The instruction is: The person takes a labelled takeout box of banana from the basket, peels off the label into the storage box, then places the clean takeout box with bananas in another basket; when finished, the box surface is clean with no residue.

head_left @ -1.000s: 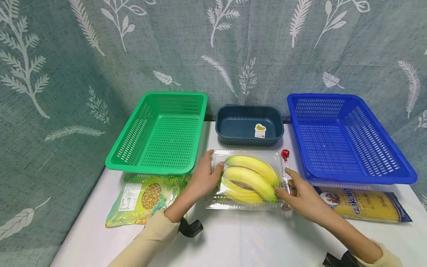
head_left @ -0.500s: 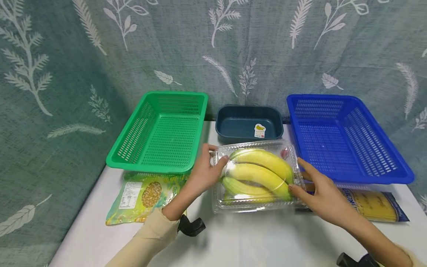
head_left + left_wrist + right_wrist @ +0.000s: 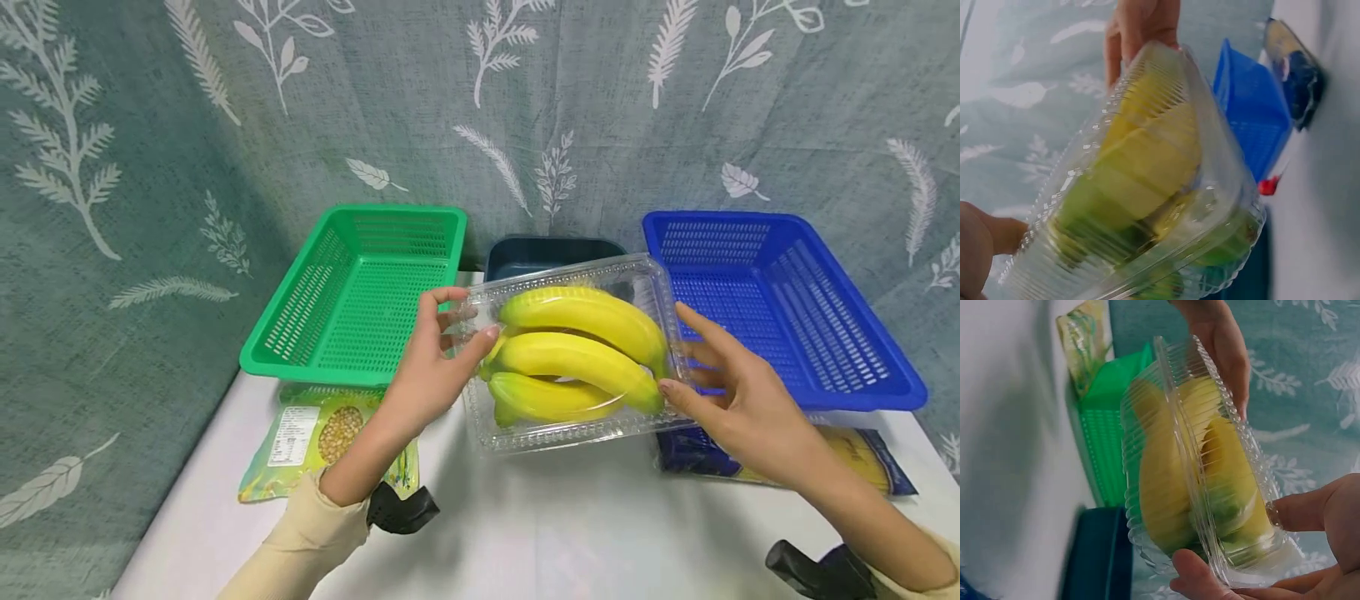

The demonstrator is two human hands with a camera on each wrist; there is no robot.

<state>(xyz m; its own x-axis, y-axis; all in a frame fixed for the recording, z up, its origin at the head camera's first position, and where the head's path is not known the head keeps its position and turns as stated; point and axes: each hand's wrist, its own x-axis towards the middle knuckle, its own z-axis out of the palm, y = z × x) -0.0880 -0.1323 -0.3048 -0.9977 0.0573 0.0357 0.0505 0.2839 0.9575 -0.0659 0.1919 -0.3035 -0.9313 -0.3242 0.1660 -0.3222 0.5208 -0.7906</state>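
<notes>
A clear plastic clamshell box (image 3: 480, 429) with several yellow-green bananas (image 3: 577, 354) inside is held up off the table, its right side tilted higher. My left hand (image 3: 438, 367) grips its left edge, thumb on top and fingers at the side. At the right edge my right hand (image 3: 738, 396) holds it the same way, between thumb and fingers. The right wrist view shows the right thumb and fingers on both sides of the box's rim. Behind the box, a dark blue-green tray (image 3: 555, 250) is mostly hidden.
A green basket (image 3: 375, 308) stands at the back left and a blue basket (image 3: 750, 317) at the back right. In front of them lie a bag of soybean-like grains (image 3: 292, 446) and a spaghetti pack (image 3: 862, 450). A small red lollipop-like thing (image 3: 1269, 185) shows in the left wrist view.
Both hands have lifted the banana box off the table, toward the camera. It tilted, right side up, and now covers most of the dark tray.
</notes>
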